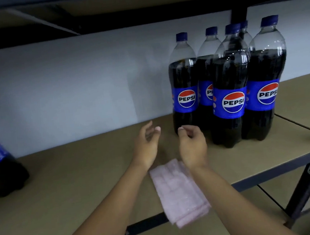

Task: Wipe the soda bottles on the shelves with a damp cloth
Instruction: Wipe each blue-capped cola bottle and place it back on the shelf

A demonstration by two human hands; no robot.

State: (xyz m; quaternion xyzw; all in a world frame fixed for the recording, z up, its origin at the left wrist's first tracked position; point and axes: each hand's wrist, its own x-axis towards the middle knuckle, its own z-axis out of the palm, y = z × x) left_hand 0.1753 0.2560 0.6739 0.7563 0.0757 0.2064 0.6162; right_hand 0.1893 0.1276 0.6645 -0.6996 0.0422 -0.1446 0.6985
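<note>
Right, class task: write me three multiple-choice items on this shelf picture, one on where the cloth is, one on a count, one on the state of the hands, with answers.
1. Where does the pink cloth lie?
A. on the shelf, at its front edge
B. draped over a bottle
C. in a hand

2. How many blue caps show in the bottle cluster on the right?
A. three
B. five
C. eight

3. What do the left hand and right hand hold?
A. the cloth
B. a bottle each
C. nothing

Answers:
1 A, the cloth lies flat under the forearms at the shelf edge.
2 B, five caps stand above the cluster.
3 C, both hands are open with relaxed fingers, gripping nothing.
</note>
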